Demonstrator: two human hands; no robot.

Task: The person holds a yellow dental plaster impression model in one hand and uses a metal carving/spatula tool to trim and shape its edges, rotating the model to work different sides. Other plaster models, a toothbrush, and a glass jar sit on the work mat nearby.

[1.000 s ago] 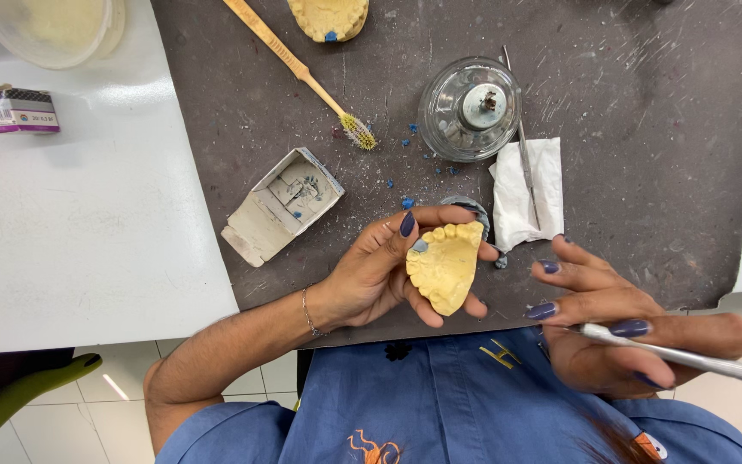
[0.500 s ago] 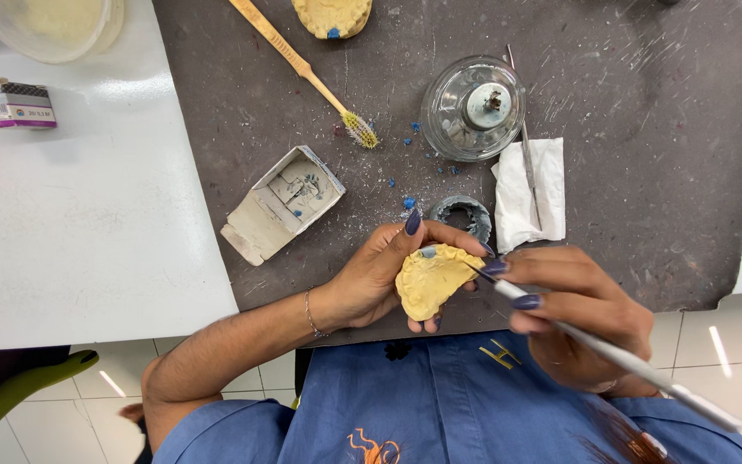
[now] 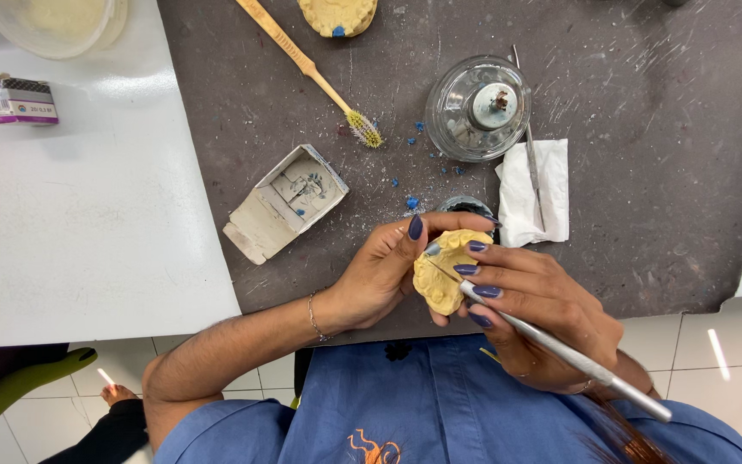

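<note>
My left hand (image 3: 381,273) grips a yellow plaster dental cast (image 3: 441,273) just above the near edge of the dark grey mat (image 3: 646,215). My right hand (image 3: 536,311) holds a thin silver metal instrument (image 3: 560,349) like a pen. Its fine tip rests on the upper face of the cast, and my right fingers lie against the cast's right side. A small dark round pot (image 3: 465,206) sits just behind the cast, partly hidden by my fingers.
On the mat lie an open white cardboard box (image 3: 285,202), a wooden toothbrush (image 3: 307,64), a glass dish with a metal knob (image 3: 477,107), a white tissue (image 3: 532,191) under a metal tool (image 3: 531,163), a second yellow cast (image 3: 337,13) and blue crumbs. A bowl (image 3: 49,21) and small box (image 3: 13,100) stand on the white table.
My right hand came in from the right with the instrument and set its tip on the cast. The cast turned slightly in my left hand.
</note>
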